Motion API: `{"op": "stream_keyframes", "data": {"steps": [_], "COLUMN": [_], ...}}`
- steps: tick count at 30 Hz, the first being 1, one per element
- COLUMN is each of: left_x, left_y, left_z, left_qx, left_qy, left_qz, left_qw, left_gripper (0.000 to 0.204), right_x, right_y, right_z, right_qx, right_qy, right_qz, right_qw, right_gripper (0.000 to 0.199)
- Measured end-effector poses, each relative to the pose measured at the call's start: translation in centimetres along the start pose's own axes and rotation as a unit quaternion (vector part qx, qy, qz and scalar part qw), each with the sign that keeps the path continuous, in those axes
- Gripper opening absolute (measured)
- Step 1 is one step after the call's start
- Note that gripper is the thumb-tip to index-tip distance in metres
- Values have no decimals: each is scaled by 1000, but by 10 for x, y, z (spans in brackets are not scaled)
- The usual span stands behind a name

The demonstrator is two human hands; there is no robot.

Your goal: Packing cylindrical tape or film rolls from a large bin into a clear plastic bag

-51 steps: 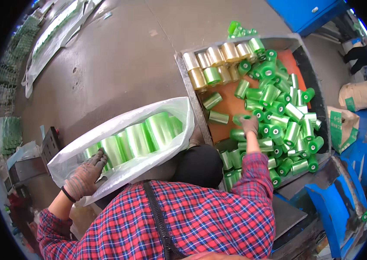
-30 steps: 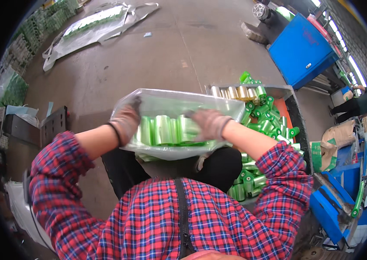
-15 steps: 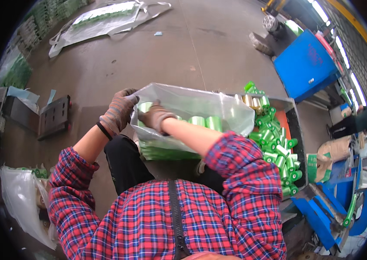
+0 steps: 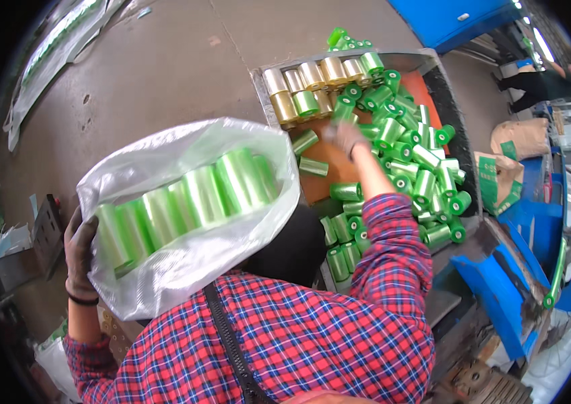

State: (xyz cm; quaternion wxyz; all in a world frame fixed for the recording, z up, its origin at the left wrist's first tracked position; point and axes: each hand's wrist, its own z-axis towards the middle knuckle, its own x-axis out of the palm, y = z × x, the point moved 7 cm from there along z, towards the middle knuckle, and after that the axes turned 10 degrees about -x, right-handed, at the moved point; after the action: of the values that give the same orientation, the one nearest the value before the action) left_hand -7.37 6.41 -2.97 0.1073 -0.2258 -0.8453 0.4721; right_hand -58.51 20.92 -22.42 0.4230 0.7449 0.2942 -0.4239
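My left hand [image 4: 80, 252] grips the floppy clear bag [image 4: 184, 215] of green rolls by its end, likely heavy and slippery, while my right hand [image 4: 346, 138] closes on a stiff green roll [image 4: 342, 113] in the bin [image 4: 433, 71].

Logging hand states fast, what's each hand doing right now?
Left hand: closed on the clear plastic bag of green rolls.
Right hand: over the green rolls in the metal tray; grip cannot be told.

Bright even daylight; fisheye bending, dark rim.
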Motion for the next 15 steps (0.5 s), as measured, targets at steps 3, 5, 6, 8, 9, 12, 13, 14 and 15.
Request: {"op": "stream_keyframes", "data": {"steps": [3,5,6,8,9,12,13,14,15], "left_x": [-16,-21,-19,-36,-39,-33,-30,-23,-19], "left_y": [8,9,9,15,13,16,15,13,10], "left_z": [0,-5,-4,-2,-10,-7,-8,-11,-11], "left_qx": [-21,-31,-29,-39,-45,-33,-22,-12,-13], "left_qy": [-56,-90,-91,-101,-113,-85,-97,-112,-100], "left_qz": [27,40,44,72,68,25,16,6,10], "left_qw": [998,995,994,992,990,996,995,994,995], "left_gripper": [49,51,51,59,60,59,57,55,54], "right_x": [117,188,217,232,217,206,195,156,157], "right_y": [-49,-67,-82,-107,-80,-111,-102,-72,-83], "right_z": [-10,-4,4,20,25,10,-12,-41,-63], "right_qx": [117,101,80,131,101,113,168,162,60], "right_qy": [161,129,103,18,51,-79,-42,-133,-104], "right_qz": [-49,-158,-238,-188,-174,-33,144,328,402], "right_qw": [979,974,962,973,978,990,974,921,908], "right_gripper": [51,57,59,53,54,55,54,49,45]}}
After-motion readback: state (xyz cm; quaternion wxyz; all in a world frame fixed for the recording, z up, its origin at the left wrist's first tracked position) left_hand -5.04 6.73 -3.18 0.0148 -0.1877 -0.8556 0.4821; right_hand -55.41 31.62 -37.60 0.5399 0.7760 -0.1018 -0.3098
